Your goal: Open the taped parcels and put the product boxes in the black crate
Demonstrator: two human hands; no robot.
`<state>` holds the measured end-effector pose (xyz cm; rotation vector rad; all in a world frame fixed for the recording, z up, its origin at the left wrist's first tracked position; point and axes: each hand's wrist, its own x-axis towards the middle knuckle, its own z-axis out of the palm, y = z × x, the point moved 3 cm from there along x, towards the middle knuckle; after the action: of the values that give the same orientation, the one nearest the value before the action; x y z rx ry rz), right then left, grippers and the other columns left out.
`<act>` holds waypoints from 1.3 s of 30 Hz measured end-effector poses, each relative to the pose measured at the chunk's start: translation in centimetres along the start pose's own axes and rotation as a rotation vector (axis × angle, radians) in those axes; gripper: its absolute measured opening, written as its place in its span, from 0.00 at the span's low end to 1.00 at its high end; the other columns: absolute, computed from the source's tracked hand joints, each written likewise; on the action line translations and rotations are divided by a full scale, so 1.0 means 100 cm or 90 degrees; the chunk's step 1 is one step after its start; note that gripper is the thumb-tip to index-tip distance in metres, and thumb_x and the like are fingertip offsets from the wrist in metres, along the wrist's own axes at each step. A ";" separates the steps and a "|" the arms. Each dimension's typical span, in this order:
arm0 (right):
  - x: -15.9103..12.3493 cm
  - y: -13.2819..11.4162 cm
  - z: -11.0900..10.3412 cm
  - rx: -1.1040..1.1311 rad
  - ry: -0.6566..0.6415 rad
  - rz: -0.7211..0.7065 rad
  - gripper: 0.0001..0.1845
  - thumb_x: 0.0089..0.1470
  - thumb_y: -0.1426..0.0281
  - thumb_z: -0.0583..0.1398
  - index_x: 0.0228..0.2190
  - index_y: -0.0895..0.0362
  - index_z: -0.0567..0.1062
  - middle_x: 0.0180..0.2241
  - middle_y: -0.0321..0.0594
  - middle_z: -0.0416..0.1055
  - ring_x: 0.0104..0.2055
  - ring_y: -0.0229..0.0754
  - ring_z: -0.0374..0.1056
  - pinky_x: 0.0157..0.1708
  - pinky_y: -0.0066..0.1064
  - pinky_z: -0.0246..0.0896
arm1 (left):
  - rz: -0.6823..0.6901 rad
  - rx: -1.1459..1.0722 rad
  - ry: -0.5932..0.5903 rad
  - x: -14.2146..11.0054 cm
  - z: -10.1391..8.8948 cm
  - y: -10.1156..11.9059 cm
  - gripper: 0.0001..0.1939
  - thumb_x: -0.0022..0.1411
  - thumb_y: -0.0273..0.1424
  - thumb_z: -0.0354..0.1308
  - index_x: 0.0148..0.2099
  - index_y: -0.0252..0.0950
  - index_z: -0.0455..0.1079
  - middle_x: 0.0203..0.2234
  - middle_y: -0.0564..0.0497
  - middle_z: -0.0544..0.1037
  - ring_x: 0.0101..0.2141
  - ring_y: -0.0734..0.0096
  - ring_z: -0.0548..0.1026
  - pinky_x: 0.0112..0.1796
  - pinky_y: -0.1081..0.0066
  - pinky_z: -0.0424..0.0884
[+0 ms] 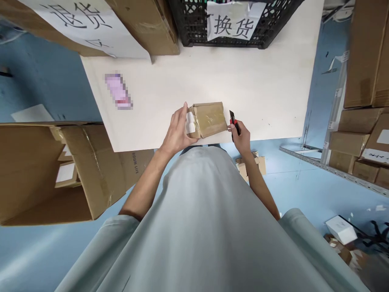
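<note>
A small taped cardboard parcel (210,119) with a white label on its left end lies near the front edge of a pale table (212,81). My left hand (178,132) grips the parcel's left end, fingers wrapped over the label. My right hand (240,136) is closed around a red and black utility knife (234,121), its blade tip up beside the parcel's right end.
A black plastic crate (194,28) with a paper sign stands at the table's back. A cardboard box (146,24) with a sign sits back left. A large open carton (45,170) is on my left. Stacked boxes (364,134) fill shelves at right. A blurred pink item (118,91) lies on the table.
</note>
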<state>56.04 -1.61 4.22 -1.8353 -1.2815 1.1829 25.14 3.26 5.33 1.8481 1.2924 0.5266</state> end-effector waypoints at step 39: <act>-0.087 -0.177 0.161 -0.561 -0.227 0.095 0.33 0.80 0.63 0.49 0.79 0.54 0.65 0.55 0.51 0.88 0.52 0.61 0.85 0.54 0.46 0.77 | -0.134 -0.333 -0.062 0.013 -0.058 -0.089 0.21 0.59 0.50 0.82 0.44 0.41 0.87 0.47 0.47 0.89 0.40 0.59 0.86 0.50 0.57 0.82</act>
<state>33.17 -3.70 15.26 -2.4170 -2.1411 1.1441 16.35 7.99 1.47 1.2759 1.1336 0.5863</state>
